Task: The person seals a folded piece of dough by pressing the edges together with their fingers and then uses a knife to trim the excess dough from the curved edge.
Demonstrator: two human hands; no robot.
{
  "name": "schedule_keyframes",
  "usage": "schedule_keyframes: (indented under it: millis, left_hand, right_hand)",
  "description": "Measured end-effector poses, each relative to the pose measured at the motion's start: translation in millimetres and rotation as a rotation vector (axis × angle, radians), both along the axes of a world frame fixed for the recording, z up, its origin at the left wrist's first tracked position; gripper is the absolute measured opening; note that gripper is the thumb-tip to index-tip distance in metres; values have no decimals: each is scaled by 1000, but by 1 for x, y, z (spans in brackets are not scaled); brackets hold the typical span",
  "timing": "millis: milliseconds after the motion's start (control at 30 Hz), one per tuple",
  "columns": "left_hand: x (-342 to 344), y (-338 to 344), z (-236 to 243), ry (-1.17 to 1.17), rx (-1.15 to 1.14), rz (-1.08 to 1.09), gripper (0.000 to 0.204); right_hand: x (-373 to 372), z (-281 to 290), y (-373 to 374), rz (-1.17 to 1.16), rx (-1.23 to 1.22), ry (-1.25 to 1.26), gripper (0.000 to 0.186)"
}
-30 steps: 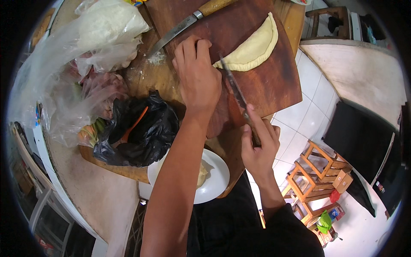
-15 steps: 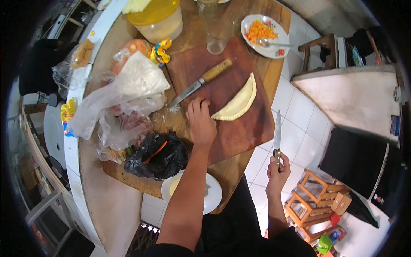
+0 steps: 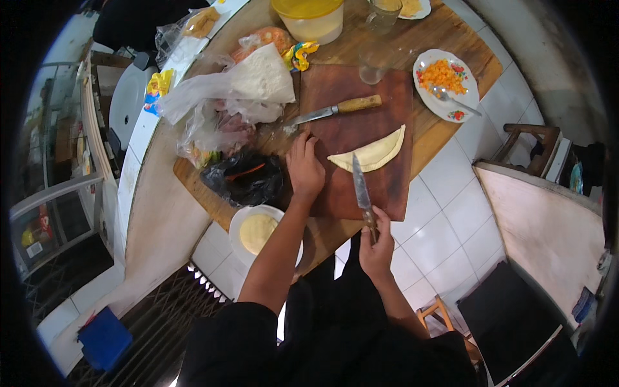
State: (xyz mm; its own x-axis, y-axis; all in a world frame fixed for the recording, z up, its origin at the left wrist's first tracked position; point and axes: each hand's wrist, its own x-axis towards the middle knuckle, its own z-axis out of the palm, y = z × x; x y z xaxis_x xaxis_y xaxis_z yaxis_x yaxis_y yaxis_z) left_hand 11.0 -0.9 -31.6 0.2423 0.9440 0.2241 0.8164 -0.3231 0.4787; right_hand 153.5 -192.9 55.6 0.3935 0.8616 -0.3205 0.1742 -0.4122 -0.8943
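Note:
A half-moon of folded dough [image 3: 374, 153] with a crimped edge lies on the reddish-brown cutting board [image 3: 342, 197]. My right hand [image 3: 378, 248] is closed round the handle of a small knife [image 3: 362, 190]. Its blade points away from me, and the tip overlaps the lower edge of the dough; whether it touches cannot be made out. At the board's left edge, my left hand [image 3: 305, 169] rests with fingers extended and holds nothing. Beyond it, a second knife [image 3: 342, 108] with a wooden handle lies across the board's far left part.
Left of the board are a plastic bag of flour [image 3: 263, 76] and a black plastic bag [image 3: 242, 177]. A plate of diced orange filling [image 3: 474, 97] with a spoon stands right. A clear glass [image 3: 374, 61], yellow-lidded tub [image 3: 313, 22] and dish of pale dough [image 3: 235, 242] surround the board.
My right hand has brought the knife leftward from beside the table to over the board, at the dough. My left hand stays by the board's left edge. The whole view has shifted.

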Motion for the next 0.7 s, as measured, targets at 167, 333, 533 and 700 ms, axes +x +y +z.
schedule_keyframes:
  millis: [167, 333, 533, 700]
  left_hand:
    - [13, -7, -2, -27, -28, 20, 47]
    - [19, -7, 2, -38, -28, 31, 45]
    - [13, -8, 1, 3, -67, 65, 44]
    - [17, -7, 3, 13, -98, 89, 43]
  right_hand:
    - [-12, -2, 14, 161, 110, -235, 53]
    - [-19, -4, 22, 172, 37, -305, 51]
    - [-6, 6, 31, 142, 102, -264, 50]
    - [74, -22, 28, -102, 19, -123, 26]
